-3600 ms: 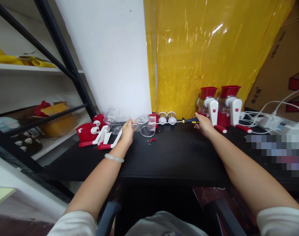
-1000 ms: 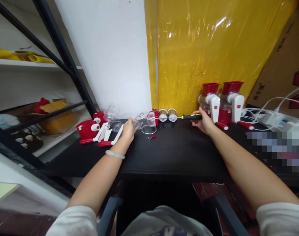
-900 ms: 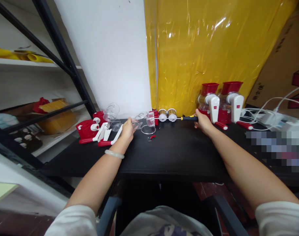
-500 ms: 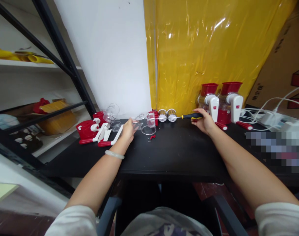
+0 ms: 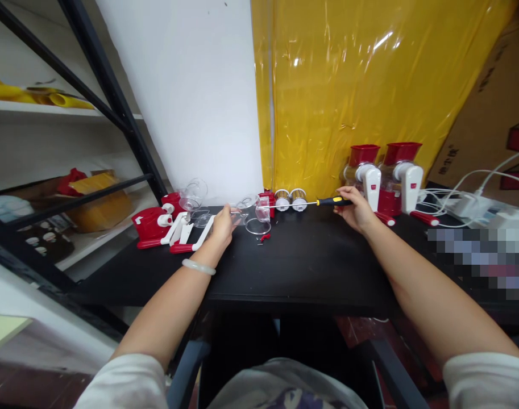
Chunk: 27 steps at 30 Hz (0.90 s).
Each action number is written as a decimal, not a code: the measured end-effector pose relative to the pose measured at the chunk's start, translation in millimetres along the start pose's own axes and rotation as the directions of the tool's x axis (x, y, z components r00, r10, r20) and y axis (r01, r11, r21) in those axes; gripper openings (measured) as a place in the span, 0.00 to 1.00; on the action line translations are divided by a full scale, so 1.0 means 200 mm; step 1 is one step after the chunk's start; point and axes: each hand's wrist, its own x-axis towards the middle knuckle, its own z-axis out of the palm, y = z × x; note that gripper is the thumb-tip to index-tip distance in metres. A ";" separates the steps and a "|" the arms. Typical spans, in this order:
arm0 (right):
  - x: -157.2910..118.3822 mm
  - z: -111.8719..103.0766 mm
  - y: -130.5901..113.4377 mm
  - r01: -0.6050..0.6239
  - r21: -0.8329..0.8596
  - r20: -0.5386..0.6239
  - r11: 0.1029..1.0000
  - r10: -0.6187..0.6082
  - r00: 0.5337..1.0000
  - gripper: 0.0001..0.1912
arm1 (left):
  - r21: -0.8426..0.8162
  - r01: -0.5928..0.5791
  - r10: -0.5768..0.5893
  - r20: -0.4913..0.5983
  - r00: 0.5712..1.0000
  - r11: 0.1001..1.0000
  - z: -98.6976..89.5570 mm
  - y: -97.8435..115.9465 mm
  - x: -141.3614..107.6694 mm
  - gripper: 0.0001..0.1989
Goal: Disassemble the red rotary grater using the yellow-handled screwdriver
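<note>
My right hand (image 5: 353, 210) grips the black and yellow handle of a screwdriver (image 5: 333, 201), whose long shaft points left. Its tip reaches a clear plastic housing (image 5: 262, 209) with a red part (image 5: 268, 200) behind it. Closed around the left end of the clear housing is my left hand (image 5: 223, 226). Just below on the black table lie a small red piece (image 5: 265, 236) and tiny bits that look like screws. Two graters with drums (image 5: 299, 200) stand behind the shaft.
Red bases (image 5: 150, 227) and white cranks with red handles (image 5: 182, 233) lie left. Two assembled red and white machines (image 5: 402, 176) stand right, beside white cables (image 5: 468, 199). A black-framed shelf (image 5: 114, 102) rises at the left.
The screwdriver handle has turned a little in my right hand, showing more yellow on its side. My left hand and the clear housing look almost unmoved.
</note>
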 end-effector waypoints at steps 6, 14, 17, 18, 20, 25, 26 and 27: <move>0.03 -0.02 0.05 -0.029 -0.239 -0.073 0.970 0.012 0.997 0.22 | 0.024 0.014 -0.014 -0.008 1.000 1.000 0.00 -0.01 0.01 0.19; 0.00 -0.01 0.01 -0.030 0.012 -0.010 0.999 0.030 1.000 0.20 | 0.005 0.008 -0.008 -0.006 1.000 1.000 0.00 -0.01 0.00 0.19; 0.00 -0.02 0.01 -0.076 0.022 0.004 0.997 0.075 0.997 0.17 | 0.013 -0.002 0.002 0.006 1.000 1.000 0.00 -0.01 0.00 0.19; 0.01 -0.02 0.01 -0.086 -0.013 -0.012 0.996 0.086 0.996 0.16 | 0.015 -0.003 0.003 0.010 1.000 1.000 0.00 -0.01 0.00 0.19; 0.02 -0.02 0.03 -0.086 -0.138 -0.052 0.987 0.079 0.995 0.20 | 0.017 0.002 -0.002 0.005 1.000 1.000 0.00 -0.01 0.00 0.19; 0.02 -0.03 0.05 -0.048 -0.216 -0.083 0.975 0.031 0.996 0.12 | 0.011 0.007 -0.007 -0.018 1.000 1.000 0.00 0.00 -0.01 0.18; 0.01 -0.02 0.04 -0.053 -0.151 -0.066 0.987 0.043 0.997 0.12 | 0.005 0.010 -0.010 -0.016 1.000 1.000 0.00 0.00 -0.01 0.18; 0.01 -0.02 0.03 -0.056 -0.083 -0.042 0.995 0.053 0.998 0.14 | -0.002 0.014 -0.014 -0.013 1.000 1.000 0.00 0.00 -0.01 0.18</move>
